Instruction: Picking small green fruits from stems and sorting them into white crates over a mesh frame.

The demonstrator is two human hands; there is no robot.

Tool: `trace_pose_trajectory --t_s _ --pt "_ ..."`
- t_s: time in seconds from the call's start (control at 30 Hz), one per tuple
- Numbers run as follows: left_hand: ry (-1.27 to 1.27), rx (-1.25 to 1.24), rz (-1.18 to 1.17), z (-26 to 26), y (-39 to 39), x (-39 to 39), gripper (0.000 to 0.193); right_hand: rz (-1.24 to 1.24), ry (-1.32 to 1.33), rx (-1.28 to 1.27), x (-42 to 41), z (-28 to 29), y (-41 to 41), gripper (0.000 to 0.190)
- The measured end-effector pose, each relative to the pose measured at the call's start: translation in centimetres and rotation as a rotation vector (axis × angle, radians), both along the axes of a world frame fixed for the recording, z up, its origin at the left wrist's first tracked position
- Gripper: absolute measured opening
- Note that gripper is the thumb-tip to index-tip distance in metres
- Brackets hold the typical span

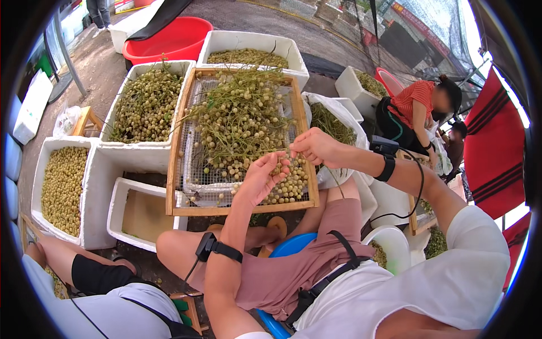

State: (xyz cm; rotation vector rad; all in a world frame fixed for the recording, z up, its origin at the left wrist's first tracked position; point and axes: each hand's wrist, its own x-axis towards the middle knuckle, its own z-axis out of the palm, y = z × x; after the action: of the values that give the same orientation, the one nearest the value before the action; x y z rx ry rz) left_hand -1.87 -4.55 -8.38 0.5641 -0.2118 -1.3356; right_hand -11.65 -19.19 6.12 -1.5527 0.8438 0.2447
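Observation:
My left hand (266, 176) is over the near right part of a wood-framed wire-mesh screen (307, 127), its fingers curled around a sprig of small round fruits. Close beside it, my right hand (317, 146) pinches at the thin stem with thumb and fingertips. A slender bare stem (338, 184) hangs below the right hand toward my knee. On the mesh lies a tangled heap of green-yellow fruit sprigs (237, 114). Loose picked fruits (292, 186) are gathered at the screen's near right corner, partly hidden by my left hand.
Foam boxes hold fruit sprigs (146, 106) and loose fruits (63, 190). A smaller foam box (146, 218) stands near my knee. At the back is a red basin (169, 40). A white plastic bag (360, 123) holds stems. One person (413, 106) sits right; another (127, 305) is close left.

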Motion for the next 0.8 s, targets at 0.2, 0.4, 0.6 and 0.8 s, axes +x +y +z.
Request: trace_pose_trajectory --t_s 0.2,0.4,0.6,0.8 --pt "-0.101 0.101 0.019 -0.5 0.1 0.1 0.022 0.031 0.041 -0.153 -1.8 -2.0 -2.7 0.020" --pt "-0.094 0.178 0.071 -1.1 -0.1 0.4 0.025 0.281 0.001 -0.547 -3.7 -3.1 -4.3 0.020" --pt "0.153 0.067 0.232 -0.6 1.2 1.6 0.035 0.021 -0.064 -0.785 -3.9 -7.0 -10.0 0.028" --pt "0.347 -0.132 0.070 0.7 -2.1 0.0 0.057 -0.025 0.661 -1.332 -7.8 -14.3 -23.3 0.092"
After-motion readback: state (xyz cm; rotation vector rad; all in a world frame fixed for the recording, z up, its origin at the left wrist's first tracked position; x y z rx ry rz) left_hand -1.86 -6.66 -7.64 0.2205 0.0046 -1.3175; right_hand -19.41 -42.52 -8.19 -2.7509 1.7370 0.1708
